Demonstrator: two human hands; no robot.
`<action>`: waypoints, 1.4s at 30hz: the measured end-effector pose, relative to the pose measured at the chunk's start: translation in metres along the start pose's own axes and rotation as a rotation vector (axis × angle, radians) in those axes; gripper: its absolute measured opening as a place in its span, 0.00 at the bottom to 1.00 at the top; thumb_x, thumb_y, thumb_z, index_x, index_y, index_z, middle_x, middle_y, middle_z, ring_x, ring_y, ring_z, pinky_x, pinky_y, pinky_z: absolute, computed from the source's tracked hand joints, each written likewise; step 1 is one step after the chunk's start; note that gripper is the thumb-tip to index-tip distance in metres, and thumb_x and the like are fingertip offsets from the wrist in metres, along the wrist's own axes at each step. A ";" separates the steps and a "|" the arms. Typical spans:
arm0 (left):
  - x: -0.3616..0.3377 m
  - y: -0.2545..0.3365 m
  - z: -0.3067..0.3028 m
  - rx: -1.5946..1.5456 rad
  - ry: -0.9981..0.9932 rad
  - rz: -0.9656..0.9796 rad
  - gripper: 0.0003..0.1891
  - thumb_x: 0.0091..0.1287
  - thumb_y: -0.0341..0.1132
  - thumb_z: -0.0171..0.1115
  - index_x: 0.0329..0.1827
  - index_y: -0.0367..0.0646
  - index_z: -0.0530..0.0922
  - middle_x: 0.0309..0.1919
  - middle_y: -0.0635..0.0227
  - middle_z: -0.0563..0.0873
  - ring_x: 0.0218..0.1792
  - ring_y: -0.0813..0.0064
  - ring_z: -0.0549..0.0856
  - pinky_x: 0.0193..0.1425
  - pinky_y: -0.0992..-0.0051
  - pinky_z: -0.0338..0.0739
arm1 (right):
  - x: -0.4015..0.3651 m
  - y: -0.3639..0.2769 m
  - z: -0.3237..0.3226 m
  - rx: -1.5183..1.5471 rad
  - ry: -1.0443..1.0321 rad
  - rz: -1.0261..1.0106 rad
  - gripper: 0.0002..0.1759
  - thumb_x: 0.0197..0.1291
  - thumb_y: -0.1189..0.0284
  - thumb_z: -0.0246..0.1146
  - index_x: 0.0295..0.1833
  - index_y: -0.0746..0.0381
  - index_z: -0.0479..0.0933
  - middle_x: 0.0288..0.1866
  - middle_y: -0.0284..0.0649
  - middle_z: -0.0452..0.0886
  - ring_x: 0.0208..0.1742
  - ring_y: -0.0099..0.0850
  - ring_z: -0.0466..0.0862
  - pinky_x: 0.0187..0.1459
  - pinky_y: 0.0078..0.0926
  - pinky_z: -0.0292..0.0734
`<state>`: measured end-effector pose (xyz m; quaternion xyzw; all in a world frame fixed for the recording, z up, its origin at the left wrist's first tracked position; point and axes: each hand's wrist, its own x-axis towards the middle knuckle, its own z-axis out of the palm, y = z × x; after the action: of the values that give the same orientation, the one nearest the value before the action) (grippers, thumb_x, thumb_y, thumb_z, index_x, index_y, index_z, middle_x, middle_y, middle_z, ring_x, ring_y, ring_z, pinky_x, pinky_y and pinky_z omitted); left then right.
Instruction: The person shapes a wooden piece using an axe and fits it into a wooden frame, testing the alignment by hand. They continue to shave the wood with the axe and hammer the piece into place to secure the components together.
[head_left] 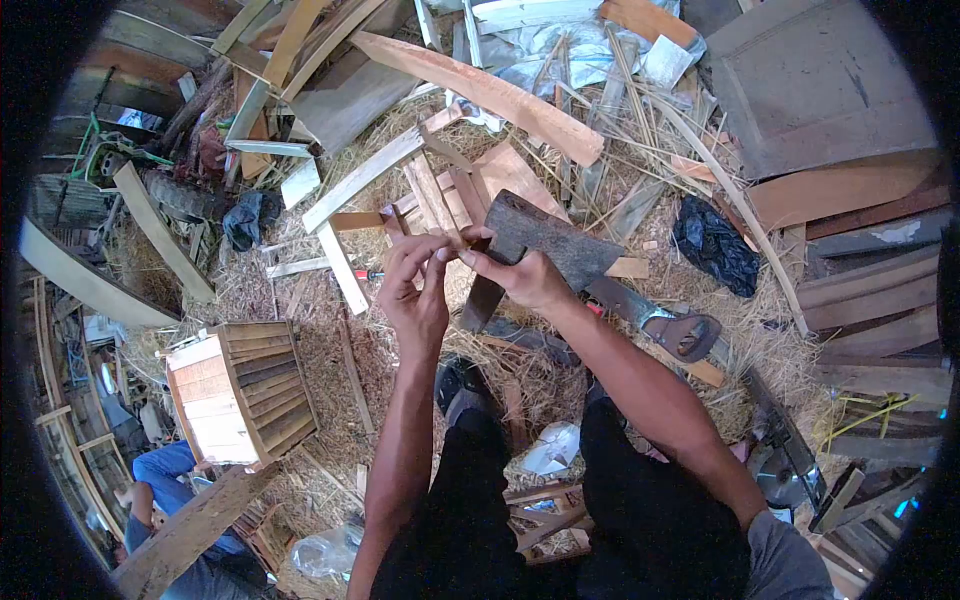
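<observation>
Both hands meet in front of me, above a dark, rough wood block. My left hand pinches a small brownish piece between thumb and fingers. On the other side of that piece, my right hand is closed, its thumb pointing at it; what its curled fingers hold is hidden. Beside the block lies a handsaw, its handle toward the right. Light wooden slats are behind my hands, next to a pale wood frame.
A slatted wooden crate stands at left, near a co-worker's blue-clothed leg. Straw and wood scraps cover the ground. A black plastic bag lies at right, before stacked boards. A long plank crosses the top.
</observation>
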<state>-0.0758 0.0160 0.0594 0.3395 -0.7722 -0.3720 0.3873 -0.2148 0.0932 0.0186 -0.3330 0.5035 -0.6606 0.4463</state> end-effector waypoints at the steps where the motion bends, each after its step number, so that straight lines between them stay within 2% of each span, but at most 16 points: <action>1: -0.001 0.001 0.002 -0.037 0.029 -0.041 0.05 0.69 0.24 0.66 0.45 0.37 0.85 0.44 0.63 0.87 0.46 0.74 0.84 0.49 0.75 0.79 | -0.001 0.001 0.000 0.020 -0.005 0.013 0.14 0.63 0.68 0.70 0.50 0.63 0.82 0.43 0.31 0.85 0.46 0.20 0.80 0.50 0.25 0.77; 3: -0.001 0.004 0.007 -0.112 0.087 -0.121 0.03 0.68 0.24 0.67 0.42 0.38 0.86 0.39 0.64 0.88 0.47 0.71 0.85 0.56 0.71 0.77 | -0.001 0.002 0.000 0.058 -0.014 0.036 0.14 0.63 0.68 0.70 0.51 0.63 0.82 0.45 0.32 0.85 0.47 0.21 0.81 0.51 0.25 0.77; 9: 0.000 0.008 0.014 -0.126 0.112 -0.059 0.03 0.69 0.23 0.66 0.43 0.37 0.85 0.41 0.63 0.88 0.47 0.71 0.86 0.53 0.72 0.78 | -0.001 -0.001 0.001 -0.014 0.047 -0.001 0.15 0.65 0.68 0.70 0.52 0.64 0.82 0.47 0.34 0.86 0.50 0.22 0.82 0.53 0.25 0.77; 12: -0.002 0.003 0.015 -0.071 0.073 0.002 0.05 0.72 0.23 0.62 0.47 0.36 0.84 0.47 0.62 0.87 0.49 0.72 0.85 0.57 0.71 0.78 | -0.006 -0.013 0.004 -0.103 0.096 -0.090 0.14 0.66 0.68 0.69 0.53 0.65 0.82 0.48 0.36 0.87 0.51 0.23 0.84 0.54 0.25 0.79; 15: -0.004 0.001 0.017 -0.073 0.094 -0.019 0.05 0.72 0.23 0.62 0.48 0.35 0.84 0.47 0.62 0.87 0.50 0.72 0.85 0.56 0.72 0.79 | -0.007 -0.005 0.002 -0.133 0.050 -0.044 0.15 0.69 0.70 0.66 0.57 0.67 0.81 0.53 0.38 0.85 0.57 0.27 0.83 0.59 0.26 0.76; 18: -0.005 0.001 0.017 -0.115 0.103 -0.045 0.06 0.72 0.23 0.62 0.48 0.35 0.84 0.47 0.61 0.87 0.50 0.72 0.84 0.56 0.72 0.79 | -0.006 0.005 0.002 -0.174 0.060 -0.083 0.15 0.69 0.71 0.66 0.57 0.66 0.81 0.54 0.38 0.86 0.57 0.27 0.83 0.58 0.27 0.77; 20: -0.006 0.002 0.018 -0.097 0.113 -0.041 0.06 0.72 0.23 0.62 0.48 0.35 0.84 0.47 0.60 0.87 0.50 0.73 0.84 0.56 0.73 0.79 | -0.006 0.011 0.003 -0.261 0.089 -0.235 0.15 0.66 0.71 0.69 0.55 0.66 0.82 0.52 0.39 0.87 0.53 0.25 0.85 0.54 0.25 0.79; 22: -0.006 0.005 0.019 -0.092 0.122 -0.043 0.06 0.72 0.23 0.62 0.48 0.35 0.84 0.47 0.60 0.87 0.50 0.73 0.84 0.56 0.73 0.79 | -0.006 0.010 0.006 -0.253 0.125 -0.270 0.15 0.64 0.70 0.71 0.54 0.66 0.82 0.51 0.39 0.88 0.51 0.25 0.86 0.53 0.25 0.80; 24: -0.006 0.009 0.019 -0.096 0.127 -0.051 0.05 0.72 0.23 0.63 0.48 0.34 0.84 0.47 0.60 0.87 0.50 0.73 0.84 0.56 0.73 0.79 | -0.007 0.008 0.008 -0.146 0.168 -0.187 0.16 0.64 0.70 0.71 0.54 0.66 0.83 0.51 0.39 0.88 0.51 0.26 0.86 0.53 0.26 0.81; 36: -0.003 0.010 0.019 -0.031 0.124 -0.035 0.05 0.71 0.22 0.63 0.46 0.34 0.84 0.45 0.60 0.88 0.49 0.71 0.85 0.56 0.72 0.79 | -0.007 0.005 0.009 -0.179 0.173 -0.203 0.15 0.64 0.72 0.71 0.54 0.66 0.82 0.50 0.39 0.88 0.51 0.26 0.86 0.53 0.26 0.81; 42: -0.002 0.011 0.019 0.107 0.134 0.055 0.05 0.69 0.21 0.65 0.45 0.36 0.85 0.43 0.61 0.89 0.48 0.69 0.86 0.56 0.69 0.79 | -0.006 0.006 0.007 -0.229 0.154 -0.179 0.15 0.65 0.70 0.70 0.53 0.66 0.82 0.50 0.39 0.88 0.52 0.26 0.86 0.53 0.26 0.81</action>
<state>-0.0935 0.0287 0.0606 0.3624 -0.7725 -0.2957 0.4296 -0.2043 0.0956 0.0148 -0.3737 0.5764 -0.6596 0.3049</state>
